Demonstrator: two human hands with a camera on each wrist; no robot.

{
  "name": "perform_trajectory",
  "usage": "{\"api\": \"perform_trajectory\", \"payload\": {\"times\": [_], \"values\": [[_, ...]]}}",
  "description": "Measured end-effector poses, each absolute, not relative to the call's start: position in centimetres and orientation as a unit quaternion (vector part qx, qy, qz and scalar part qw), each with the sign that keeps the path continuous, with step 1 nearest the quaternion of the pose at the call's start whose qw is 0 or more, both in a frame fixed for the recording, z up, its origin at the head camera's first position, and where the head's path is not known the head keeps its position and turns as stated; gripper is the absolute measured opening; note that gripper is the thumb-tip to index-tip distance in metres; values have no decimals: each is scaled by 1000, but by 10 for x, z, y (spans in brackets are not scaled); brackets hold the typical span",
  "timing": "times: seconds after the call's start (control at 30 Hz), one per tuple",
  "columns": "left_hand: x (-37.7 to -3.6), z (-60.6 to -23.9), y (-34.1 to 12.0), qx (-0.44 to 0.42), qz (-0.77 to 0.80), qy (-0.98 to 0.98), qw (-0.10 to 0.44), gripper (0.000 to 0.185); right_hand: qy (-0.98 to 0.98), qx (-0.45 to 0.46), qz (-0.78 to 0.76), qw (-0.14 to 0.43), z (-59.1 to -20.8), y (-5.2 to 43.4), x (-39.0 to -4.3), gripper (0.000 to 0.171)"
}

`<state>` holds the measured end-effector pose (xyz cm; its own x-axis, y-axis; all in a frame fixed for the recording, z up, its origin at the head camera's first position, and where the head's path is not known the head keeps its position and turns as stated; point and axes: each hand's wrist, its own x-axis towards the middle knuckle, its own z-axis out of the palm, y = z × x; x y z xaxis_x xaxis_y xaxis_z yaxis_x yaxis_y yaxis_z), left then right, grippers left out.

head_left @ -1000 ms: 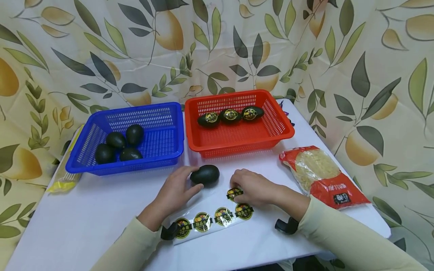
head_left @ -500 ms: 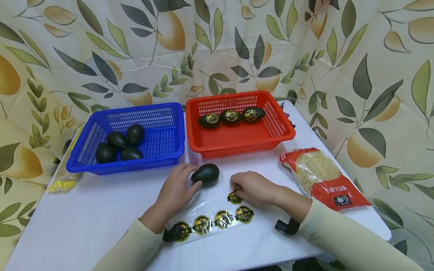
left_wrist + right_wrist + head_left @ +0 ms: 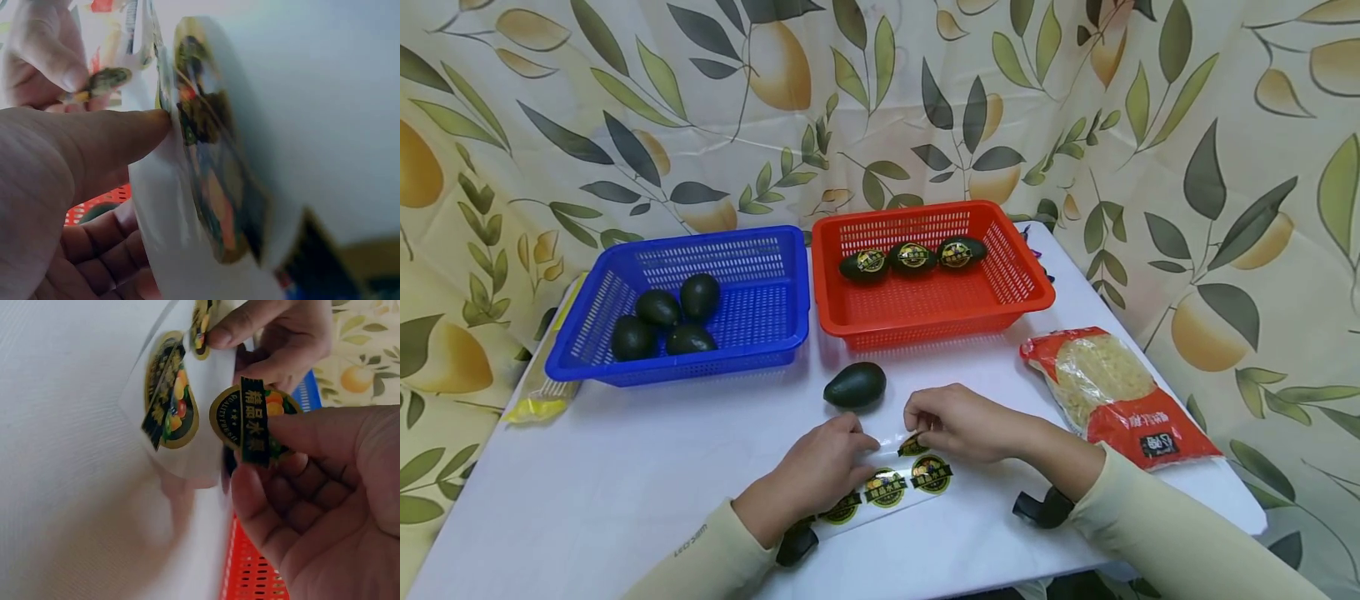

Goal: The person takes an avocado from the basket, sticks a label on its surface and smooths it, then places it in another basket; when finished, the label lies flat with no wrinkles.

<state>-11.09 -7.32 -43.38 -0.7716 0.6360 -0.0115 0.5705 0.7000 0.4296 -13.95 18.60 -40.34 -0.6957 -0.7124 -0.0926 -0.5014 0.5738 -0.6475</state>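
— You see what the hands do now? The right hand (image 3: 958, 425) pinches one round fruit sticker (image 3: 250, 422) between thumb and fingers, and it is lifting from the clear backing strip (image 3: 880, 492). The left hand (image 3: 823, 467) presses the strip down on the white table (image 3: 625, 467) with its fingertips; it does not clench anything, the fingers lie mostly flat.

— And the avocado they have out?

— The loose avocado (image 3: 855, 385) lies just behind the strip, free, no hand touches it. Behind the avocado to the right is the red basket (image 3: 1026, 283) with three avocados already with labels; behind it to the left is the blue basket (image 3: 775, 333) with four plain ones.

— What can go wrong, you think?

— In my opinion, the sticker may fold on itself. In the right wrist view it is held by one edge only, and the glue side is near the fingers, so it could stick to the skin or crease. Also, if the left fingertips slip, the whole strip may rise with the sticker, and the next sticker (image 3: 167, 400) peels too.

— The avocado can roll?

— Maybe. It is round and not held, so a bump from a hand could send it toward the table edge. The noodle packet (image 3: 1112, 392), to the right of the avocado, is well apart, no danger there.
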Motion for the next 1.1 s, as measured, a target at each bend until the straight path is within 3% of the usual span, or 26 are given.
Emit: {"api": "perform_trajectory", "payload": {"times": [0.2, 0.33, 0.53, 0.6, 0.8, 1.1], "values": [[-115, -431, -75, 327, 209, 916, 105, 32, 838, -342, -377, 197, -391, 187, -141, 18], [-118, -419, -78, 292, 318, 894, 122, 38, 819, -342, -424, 179, -385, 178, -145, 18], [-125, -398, -84, 192, 507, 837, 71, 10, 812, -287, -482, 158, -376, 154, -156, 27], [-130, -394, -87, 163, 517, 839, 59, 8, 821, -258, -488, 145, -375, 148, -160, 28], [-148, -390, -90, 111, 511, 850, 73, 9, 852, -202, -469, 118, -381, 139, -171, 10], [-164, -398, -83, 49, 462, 885, 24, 13, 907, -181, -370, 86, -391, 125, -182, 20]]}}
